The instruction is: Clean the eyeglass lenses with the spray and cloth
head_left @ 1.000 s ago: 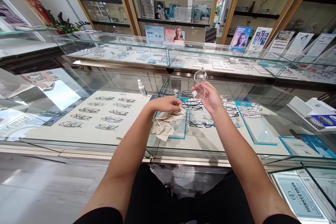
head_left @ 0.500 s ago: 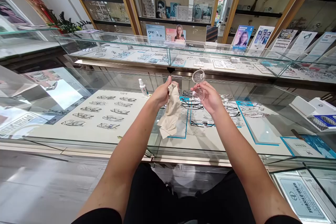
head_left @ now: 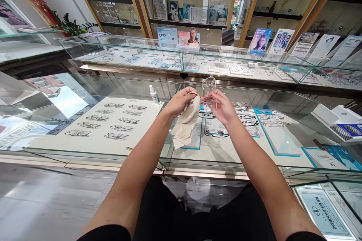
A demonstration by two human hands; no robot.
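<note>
Cleaning cloth brought up to a clear pair of glasses, with the wiping seemingly only at its start.

The left hand (head_left: pixel 181 102) is closed on a beige cleaning cloth (head_left: pixel 185 124), pinching its top edge so the rest hangs loose above the glass worktop (head_left: pixel 254 158). The right hand (head_left: pixel 222 106) grips a pair of clear-framed glasses (head_left: pixel 209 93) held upright, one lens above the fingers and one at them. The two hands are close together over the display case, the cloth's upper corner just beside the glasses; whether it touches a lens I cannot tell. Judging from this, pickup of both is done, and the rubbing of the lenses is left. A small spray bottle (head_left: pixel 153 94) stands on the worktop to the left, apart from both hands; rows of frames (head_left: pixel 113 120) lie under the glass.
</note>
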